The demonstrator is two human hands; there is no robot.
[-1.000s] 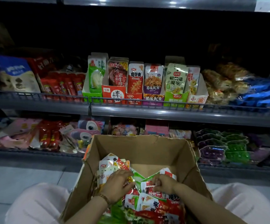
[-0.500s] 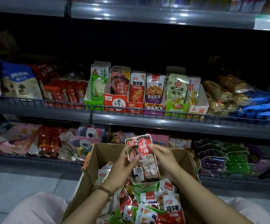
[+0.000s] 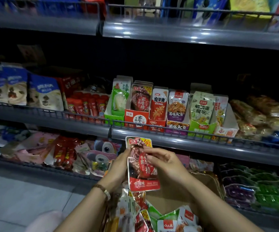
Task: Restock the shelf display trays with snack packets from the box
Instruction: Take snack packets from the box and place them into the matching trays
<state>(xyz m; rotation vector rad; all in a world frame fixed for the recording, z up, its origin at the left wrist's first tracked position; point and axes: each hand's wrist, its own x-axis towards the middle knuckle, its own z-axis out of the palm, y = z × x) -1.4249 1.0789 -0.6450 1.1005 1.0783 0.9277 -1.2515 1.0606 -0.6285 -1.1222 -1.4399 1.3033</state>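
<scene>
Red foil catches the dim light: a red packet (image 3: 142,164) is held upright between both hands, above the open cardboard box (image 3: 207,183) and just below the front rail of the middle shelf (image 3: 185,136). The left hand (image 3: 118,168) is curled round its left edge with the thumb on the front. The right hand (image 3: 169,166) pinches the upper right edge, so both are clamped on it. Its print matches the red tray (image 3: 136,118) almost straight above, second from the left in the row. That tray already looks packed, with packets standing well above its front wall. Pushing another in could crumple the foil or shove the tray backwards or askew. The foil looks slick, so swapping to a one-handed grip for the reach could let the packet slip back into the box or onto the floor. In this poor light the narrower red tray just to the right could also be mistaken for the correct one. By count there are two hands and one packet seen in them; whether another lies behind it I cannot tell. I count six trays side by side on the middle shelf, one box, and three shelf levels. The loose packets in the box are too jumbled to count. The left wrist carries one beaded bracelet (image 3: 104,191).
</scene>
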